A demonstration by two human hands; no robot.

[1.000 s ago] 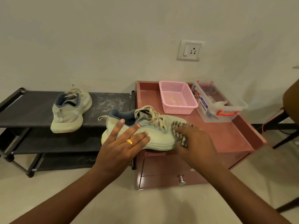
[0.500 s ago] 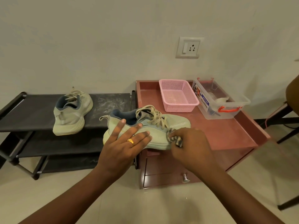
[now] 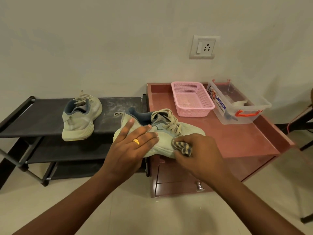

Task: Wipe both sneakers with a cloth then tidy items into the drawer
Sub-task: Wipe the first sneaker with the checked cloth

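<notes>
R hand (image 3: 199,155) gripping cloth (image 3: 182,147), wiping sneaker (image 3: 186,131); L hand (image 3: 133,146) bracing, fingers flat.
Cloth's moving toe to mid-side; other sneaker (image 3: 79,119) still waiting.

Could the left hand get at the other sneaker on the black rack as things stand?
Probably yes. The left hand rests flat on the near sneaker, holding nothing, and the other sneaker sits uncovered on the rack, with nothing between them.

Pale wall (image 3: 101,39), black rack (image 3: 33,119), beige floor (image 3: 152,217)
</notes>
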